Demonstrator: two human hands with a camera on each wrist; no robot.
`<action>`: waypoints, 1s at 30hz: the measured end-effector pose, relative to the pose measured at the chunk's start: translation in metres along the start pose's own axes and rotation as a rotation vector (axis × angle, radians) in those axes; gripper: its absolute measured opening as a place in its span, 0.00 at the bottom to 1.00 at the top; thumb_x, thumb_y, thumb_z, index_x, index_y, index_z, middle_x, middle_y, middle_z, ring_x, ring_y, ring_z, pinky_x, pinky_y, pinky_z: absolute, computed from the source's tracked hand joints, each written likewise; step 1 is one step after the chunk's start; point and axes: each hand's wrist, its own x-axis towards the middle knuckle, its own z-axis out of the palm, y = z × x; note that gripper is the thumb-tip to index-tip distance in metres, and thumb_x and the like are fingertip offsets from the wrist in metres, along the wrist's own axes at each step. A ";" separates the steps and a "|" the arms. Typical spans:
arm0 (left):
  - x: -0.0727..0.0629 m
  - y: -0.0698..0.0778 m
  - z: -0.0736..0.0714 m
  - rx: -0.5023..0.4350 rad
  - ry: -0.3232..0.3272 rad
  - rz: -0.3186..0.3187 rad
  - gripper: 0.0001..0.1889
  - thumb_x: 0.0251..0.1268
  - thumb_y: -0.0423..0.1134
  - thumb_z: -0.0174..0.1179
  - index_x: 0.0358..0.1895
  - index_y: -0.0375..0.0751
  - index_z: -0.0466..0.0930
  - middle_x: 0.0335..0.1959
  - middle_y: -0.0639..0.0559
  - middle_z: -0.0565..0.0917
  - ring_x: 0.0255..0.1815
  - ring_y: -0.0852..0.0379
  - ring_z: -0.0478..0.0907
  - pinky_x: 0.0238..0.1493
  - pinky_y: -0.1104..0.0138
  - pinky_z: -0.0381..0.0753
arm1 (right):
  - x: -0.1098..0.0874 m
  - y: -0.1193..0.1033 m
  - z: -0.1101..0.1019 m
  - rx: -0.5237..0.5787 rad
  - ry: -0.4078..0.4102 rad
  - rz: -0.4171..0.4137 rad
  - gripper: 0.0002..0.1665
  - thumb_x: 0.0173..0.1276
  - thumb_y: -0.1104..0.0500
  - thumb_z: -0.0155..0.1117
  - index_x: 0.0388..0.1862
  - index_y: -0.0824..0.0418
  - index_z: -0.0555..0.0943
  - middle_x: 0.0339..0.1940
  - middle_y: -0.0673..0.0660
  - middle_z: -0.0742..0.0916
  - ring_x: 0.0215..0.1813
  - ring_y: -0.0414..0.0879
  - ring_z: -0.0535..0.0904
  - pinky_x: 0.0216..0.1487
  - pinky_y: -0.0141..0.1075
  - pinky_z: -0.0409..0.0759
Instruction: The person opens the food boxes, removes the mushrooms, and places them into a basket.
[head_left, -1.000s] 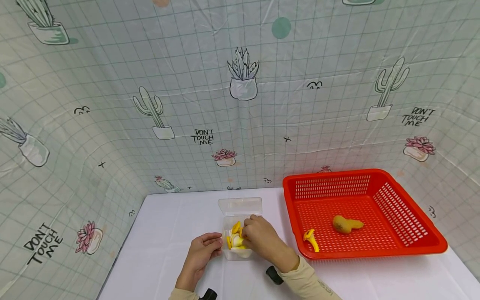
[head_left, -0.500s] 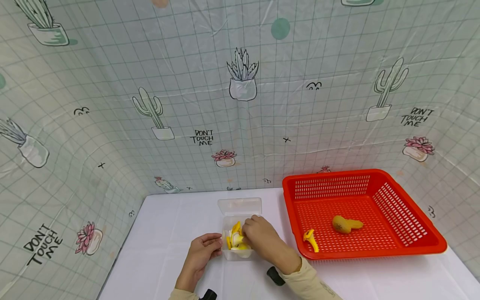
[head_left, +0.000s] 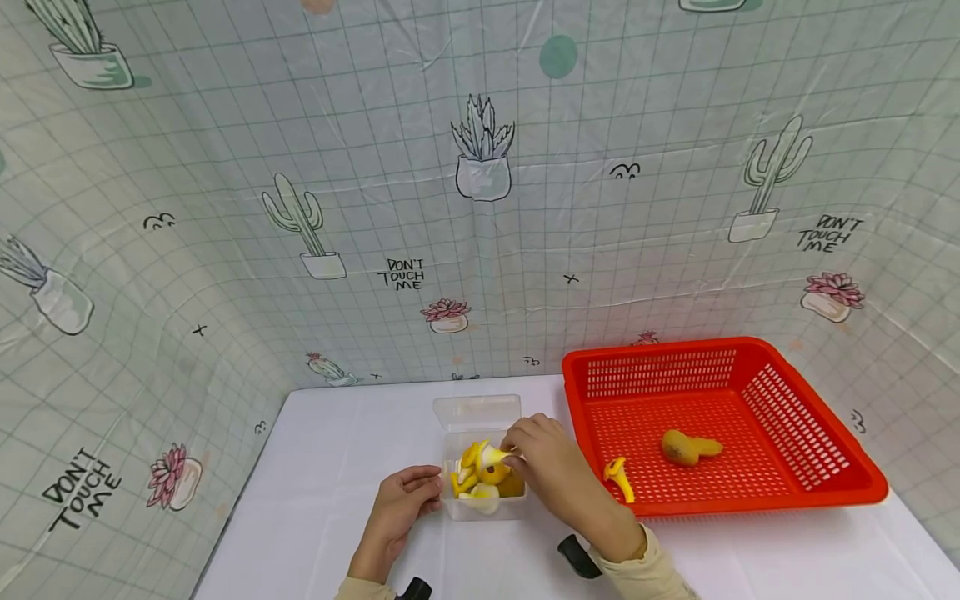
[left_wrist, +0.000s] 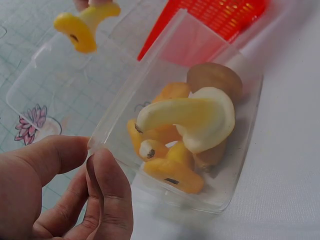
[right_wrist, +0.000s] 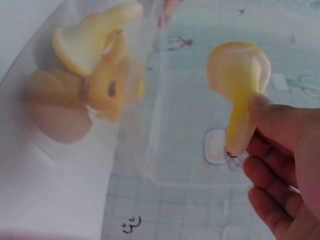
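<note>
A clear plastic box (head_left: pixel 487 510) stands on the white table with several yellow, cream and brown mushrooms in it. Thumb and fingers of my left hand (head_left: pixel 401 507) pinch its left rim, seen close up in the left wrist view. My right hand (head_left: pixel 551 467) is over the box's right side. Between its thumb and fingers it holds a yellow mushroom (right_wrist: pixel 245 75) by the stem, cap pointing away from the hand. In the left wrist view, a pale mushroom (left_wrist: pixel 210 120) lies on top of the pile, beside a brown one (left_wrist: pixel 215 79).
The box's lid (head_left: pixel 477 412) stands open at the back. To the right, a red perforated basket (head_left: pixel 675 400) holds a small yellow mushroom (head_left: pixel 618 475) and a brownish-yellow one (head_left: pixel 686 448). A cloth printed with cacti (head_left: pixel 480 250) hangs behind the table.
My right hand has come up and to the right out of the box, lifting the yellow mushroom off the pile. The left hand stays at the box's left side.
</note>
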 end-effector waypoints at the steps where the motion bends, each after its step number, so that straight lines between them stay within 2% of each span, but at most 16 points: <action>1: 0.000 0.000 0.000 0.000 0.001 0.000 0.18 0.71 0.25 0.63 0.59 0.16 0.76 0.34 0.49 0.86 0.30 0.60 0.82 0.33 0.72 0.86 | -0.001 0.000 -0.003 0.004 0.010 0.011 0.14 0.57 0.64 0.84 0.38 0.57 0.86 0.39 0.47 0.86 0.46 0.45 0.79 0.51 0.39 0.82; 6: 0.000 0.001 0.001 0.007 0.005 -0.002 0.18 0.70 0.25 0.63 0.59 0.16 0.77 0.35 0.48 0.86 0.30 0.60 0.82 0.33 0.73 0.86 | -0.008 0.003 -0.019 0.025 0.061 0.046 0.15 0.56 0.64 0.84 0.39 0.56 0.86 0.41 0.46 0.87 0.49 0.44 0.80 0.53 0.39 0.85; 10: -0.001 0.001 0.001 0.010 0.007 -0.004 0.18 0.70 0.25 0.63 0.59 0.17 0.77 0.35 0.48 0.86 0.29 0.61 0.81 0.33 0.73 0.86 | -0.014 0.008 -0.029 0.018 0.106 0.053 0.16 0.55 0.64 0.85 0.39 0.56 0.87 0.42 0.46 0.87 0.49 0.43 0.80 0.52 0.39 0.85; 18: 0.000 0.001 0.001 0.011 0.011 -0.001 0.18 0.70 0.24 0.63 0.59 0.16 0.76 0.34 0.48 0.86 0.29 0.60 0.81 0.33 0.73 0.86 | -0.027 0.022 -0.047 -0.010 0.188 0.056 0.17 0.52 0.65 0.86 0.40 0.58 0.88 0.42 0.50 0.88 0.49 0.47 0.79 0.51 0.42 0.85; 22: 0.001 -0.001 0.000 0.013 0.012 -0.002 0.18 0.71 0.24 0.63 0.59 0.16 0.76 0.34 0.49 0.86 0.29 0.60 0.81 0.33 0.72 0.86 | -0.034 0.031 -0.054 -0.024 0.225 0.045 0.21 0.48 0.66 0.86 0.40 0.61 0.87 0.42 0.53 0.88 0.50 0.50 0.80 0.53 0.40 0.82; 27: 0.002 -0.001 0.001 0.015 0.010 -0.003 0.18 0.71 0.24 0.63 0.59 0.16 0.76 0.33 0.49 0.85 0.29 0.60 0.81 0.33 0.72 0.86 | -0.043 0.043 -0.063 -0.039 0.259 0.053 0.22 0.45 0.68 0.87 0.40 0.63 0.87 0.42 0.55 0.87 0.49 0.51 0.80 0.55 0.33 0.76; 30: 0.001 -0.001 0.001 0.019 0.010 -0.002 0.18 0.71 0.24 0.63 0.59 0.16 0.76 0.34 0.49 0.86 0.29 0.60 0.81 0.33 0.73 0.86 | -0.049 0.049 -0.069 -0.055 0.264 0.073 0.19 0.50 0.66 0.84 0.41 0.64 0.87 0.42 0.56 0.87 0.49 0.53 0.80 0.55 0.33 0.75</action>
